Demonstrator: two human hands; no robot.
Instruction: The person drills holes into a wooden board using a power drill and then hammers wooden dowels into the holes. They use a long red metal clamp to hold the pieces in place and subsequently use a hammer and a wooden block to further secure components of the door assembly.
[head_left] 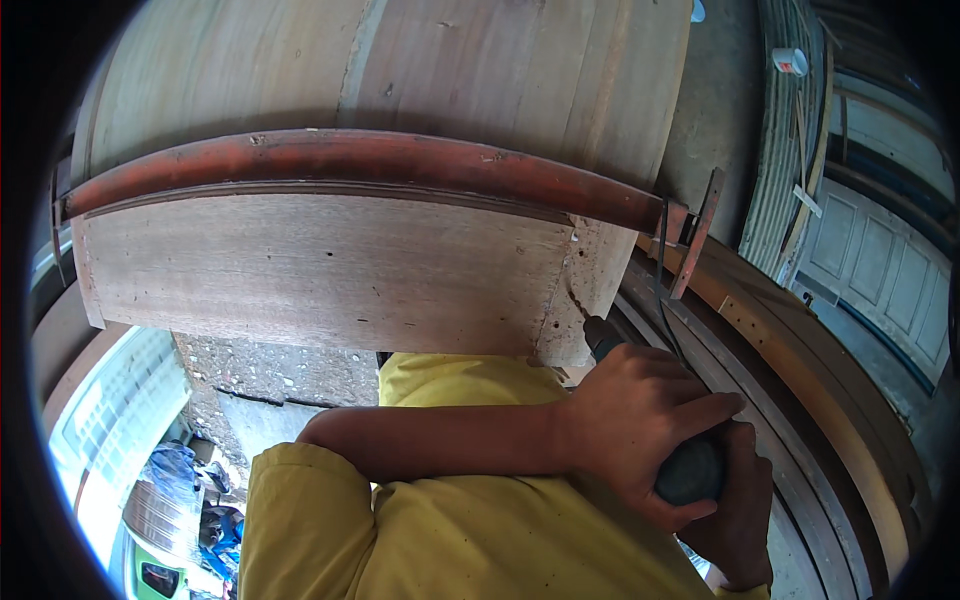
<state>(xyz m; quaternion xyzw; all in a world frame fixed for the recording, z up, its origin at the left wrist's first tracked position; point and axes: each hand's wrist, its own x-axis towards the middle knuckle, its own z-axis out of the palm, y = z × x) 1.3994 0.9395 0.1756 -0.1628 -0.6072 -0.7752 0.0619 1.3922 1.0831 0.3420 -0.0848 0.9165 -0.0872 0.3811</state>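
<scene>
A dark power drill [692, 472] is held low on the right, its chuck [602, 336] pointing up and left. Its spiral drill bit [577, 301] meets the end strip of a wooden panel [330, 270]; whether the tip is inside a hole, I cannot tell. My left hand [630, 420] comes across my body and wraps over the drill's body, fingers curled round it. Behind it, my right hand [740, 490] closes round the drill's rear and grip, partly hidden by the left hand and the drill. Wood dust and small holes mark the strip near the bit.
A red metal bar clamp [370, 160] spans the wood, its end piece [697, 235] jutting out right. A black cord [659, 285] hangs there towards the drill. Long boards [780, 350] lie stacked at right. A white cup [789, 61] and a panelled door [875, 250] stand farther off.
</scene>
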